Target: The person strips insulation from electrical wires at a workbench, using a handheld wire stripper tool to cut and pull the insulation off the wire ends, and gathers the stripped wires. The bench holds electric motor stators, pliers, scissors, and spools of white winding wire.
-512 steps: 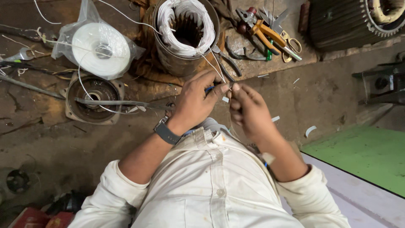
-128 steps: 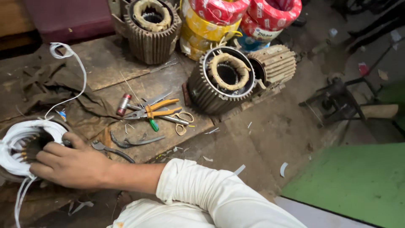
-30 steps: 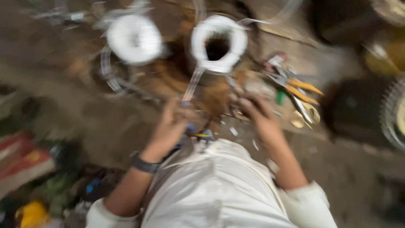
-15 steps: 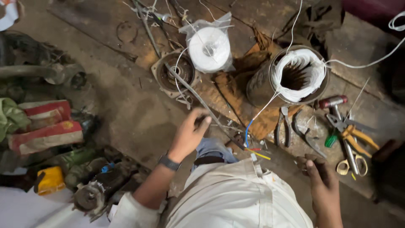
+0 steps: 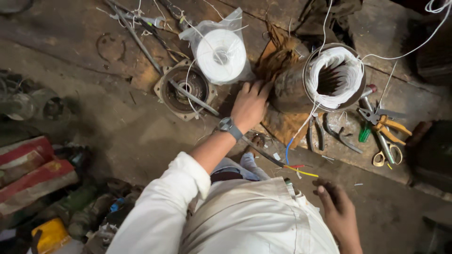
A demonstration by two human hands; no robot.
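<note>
My left hand [image 5: 249, 104], with a watch on the wrist, rests flat on the floor with fingers spread, between a white thread spool in a clear bag [image 5: 220, 56] and a motor stator [image 5: 329, 77] whose windings are wrapped in white cord. It holds nothing. Close to my body, my right hand [image 5: 336, 207] hovers low above the floor, fingers loosely apart and empty. Coloured wires [image 5: 299, 168] lie on the floor between the hands, leading up to the stator.
A motor end cover [image 5: 184, 88] with a metal rod across it lies left of my left hand. Pliers, scissors and a green screwdriver [image 5: 379, 134] lie right of the stator. Red sacks [image 5: 30, 167] and a yellow can [image 5: 49, 235] sit at the left.
My left hand has moved from the wires up to the floor beside the stator. My right hand stays low at the right, empty. The view has shifted slightly.
</note>
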